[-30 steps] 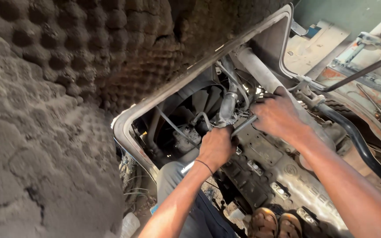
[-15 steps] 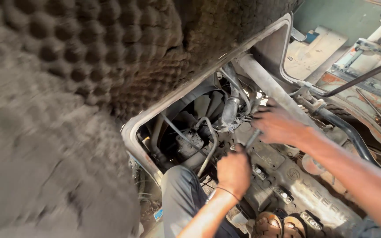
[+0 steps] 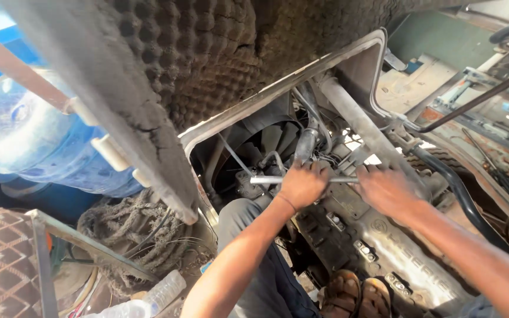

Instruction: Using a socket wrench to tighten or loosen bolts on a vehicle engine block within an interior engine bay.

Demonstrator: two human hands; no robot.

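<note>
Since the camera looks straight down, the nearest stuff is at the bottom: the person's sandalled feet (image 3: 357, 294) planted beside the engine (image 3: 378, 247), and a knee in grey trousers (image 3: 248, 235) tucked up against the bay, which looks like the stance you take to lean in over the work. Off to the lower left there's a clear plastic bottle (image 3: 163, 290), a heap of dirty rope (image 3: 131, 235) and a bit of tyre tread (image 3: 1, 265).

Going up from there, both forearms reach in to one long metal bar (image 3: 301, 179) lying roughly level across the top of the engine, just in front of the fan (image 3: 272, 138). The left hand (image 3: 303, 184) has its fingers closed right round the middle of the bar. The right hand (image 3: 387, 188) sits at the bar's right end; its fingers curl down over it, but I can't tell if they're truly gripping or just pressing. Two hands spread apart like that probably gives leverage and keeps the bar steady.

Further out, hoses (image 3: 304, 141) run up behind the bar, the tilted cab's underside with its egg-crate foam (image 3: 207, 53) hangs overhead, and a big blue water jug (image 3: 30, 141) sits far left.
</note>
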